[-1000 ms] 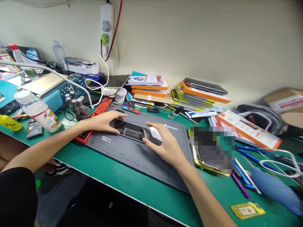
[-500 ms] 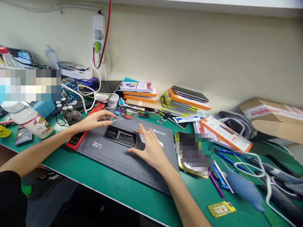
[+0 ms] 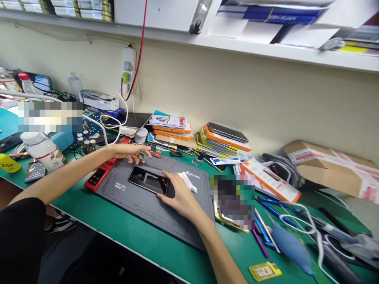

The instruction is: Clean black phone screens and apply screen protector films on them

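Observation:
A dark phone (image 3: 147,182) lies flat on a grey work mat (image 3: 130,203) on the green bench. My right hand (image 3: 179,196) rests over the phone's right end, thumb along its near edge and fingers bent across it. A white cloth (image 3: 188,182) pokes out just beyond those fingers. My left hand (image 3: 130,152) reaches over the mat's back left corner, its fingers partly curled near some small coloured pieces (image 3: 154,153). What the left fingers hold, if anything, is too small to make out.
A red device (image 3: 97,178) lies against the mat's left edge, with a plastic bottle (image 3: 44,152) further left. Stacks of boxed items (image 3: 171,127) and another stack (image 3: 225,140) line the wall. A blue blower (image 3: 291,246), cables and a cardboard box (image 3: 334,169) crowd the right.
My left hand left the phone and moved back to the mat's far left corner. My right hand lifted with fingers spread, then came down on the phone's right end. The camera tilted up.

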### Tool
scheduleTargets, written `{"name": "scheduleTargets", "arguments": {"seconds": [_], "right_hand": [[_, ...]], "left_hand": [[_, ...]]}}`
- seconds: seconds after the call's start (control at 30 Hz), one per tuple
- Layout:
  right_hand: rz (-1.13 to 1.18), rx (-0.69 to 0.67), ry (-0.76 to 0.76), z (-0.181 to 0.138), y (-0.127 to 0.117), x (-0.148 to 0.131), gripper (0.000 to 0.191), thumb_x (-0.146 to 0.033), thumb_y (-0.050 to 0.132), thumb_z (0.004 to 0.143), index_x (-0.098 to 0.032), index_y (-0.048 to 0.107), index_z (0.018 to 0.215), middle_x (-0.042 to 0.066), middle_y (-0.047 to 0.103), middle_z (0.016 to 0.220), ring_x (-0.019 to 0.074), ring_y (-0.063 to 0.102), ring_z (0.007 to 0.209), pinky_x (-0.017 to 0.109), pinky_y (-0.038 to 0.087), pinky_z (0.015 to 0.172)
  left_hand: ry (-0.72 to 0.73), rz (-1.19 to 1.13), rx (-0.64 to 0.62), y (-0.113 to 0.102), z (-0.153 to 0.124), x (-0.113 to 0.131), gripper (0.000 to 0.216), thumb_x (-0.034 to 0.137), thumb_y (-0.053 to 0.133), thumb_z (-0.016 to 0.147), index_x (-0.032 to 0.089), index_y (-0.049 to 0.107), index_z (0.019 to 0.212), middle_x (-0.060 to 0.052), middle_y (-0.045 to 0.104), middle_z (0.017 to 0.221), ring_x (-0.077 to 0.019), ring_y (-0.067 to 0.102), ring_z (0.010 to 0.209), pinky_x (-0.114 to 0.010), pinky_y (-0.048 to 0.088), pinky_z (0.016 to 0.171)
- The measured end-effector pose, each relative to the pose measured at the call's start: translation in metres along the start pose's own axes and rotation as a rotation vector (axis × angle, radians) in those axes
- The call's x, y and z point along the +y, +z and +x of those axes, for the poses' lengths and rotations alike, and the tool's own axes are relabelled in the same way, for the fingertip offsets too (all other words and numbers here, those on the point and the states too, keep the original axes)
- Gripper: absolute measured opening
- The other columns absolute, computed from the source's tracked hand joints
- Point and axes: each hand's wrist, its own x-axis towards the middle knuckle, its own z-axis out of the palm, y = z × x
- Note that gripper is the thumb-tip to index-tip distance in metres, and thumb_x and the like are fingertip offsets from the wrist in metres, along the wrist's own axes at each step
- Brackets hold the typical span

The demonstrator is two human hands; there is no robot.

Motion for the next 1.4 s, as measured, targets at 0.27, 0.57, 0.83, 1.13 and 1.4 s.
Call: {"name": "scheduleTargets", "arguments": {"seconds": [0.27,0.57,0.83,1.13,1.4], "right_hand": [[-0.036,-0.027,0.003,-0.007,-0.006,0.000,0.075,-0.052,0.073,0.095,-0.034,0.043,0.162,0.012,0.062,0.156,0.0386,0.050,0.152,0.067,0.040,0.126],[-0.194,0.225,0.086,-0.008,-0.029,0.007,0.050,-0.053,0.049,0.110,-0.025,0.059,0.150,0.012,0.074,0.137,0.0308,0.069,0.126,0.049,0.057,0.104],[-0.510,0.206,0.109,-0.011,-0.028,0.034,0.029,-0.040,0.055,0.107,-0.024,0.077,0.116,0.010,0.077,0.115,0.0301,0.071,0.107,0.040,0.057,0.078],[-0.363,0.243,0.094,-0.008,-0.030,0.029,0.025,-0.032,0.051,0.107,-0.024,0.073,0.101,0.008,0.076,0.101,0.0266,0.071,0.098,0.039,0.053,0.085],[0.108,0.233,0.123,-0.012,-0.016,-0.018,0.029,-0.042,0.057,0.107,-0.025,0.073,0.124,0.009,0.079,0.121,0.0251,0.076,0.108,0.042,0.062,0.095]], "left_hand": [[-0.263,-0.019,0.211,0.007,0.029,-0.006,0.097,0.089,0.018,0.096,0.016,0.067,0.136,-0.019,0.081,0.114,-0.0143,0.052,0.050,-0.029,0.034,0.047],[-0.296,0.411,0.450,0.017,-0.019,0.012,0.054,0.059,0.046,0.102,0.021,0.061,0.138,-0.008,0.080,0.108,-0.0254,0.073,0.096,-0.034,0.049,0.083],[0.098,0.556,0.285,0.037,-0.053,-0.010,0.056,0.066,0.061,0.097,0.021,0.065,0.129,-0.011,0.068,0.137,-0.0275,0.060,0.129,-0.035,0.044,0.110],[0.165,0.591,0.196,0.033,-0.060,-0.027,0.079,0.068,0.084,0.079,0.021,0.055,0.136,-0.011,0.063,0.141,-0.0285,0.058,0.132,-0.033,0.043,0.108],[0.214,0.612,0.212,0.040,-0.057,-0.034,0.072,0.061,0.087,0.080,0.022,0.056,0.133,-0.008,0.066,0.130,-0.0273,0.057,0.123,-0.031,0.041,0.105]]}}
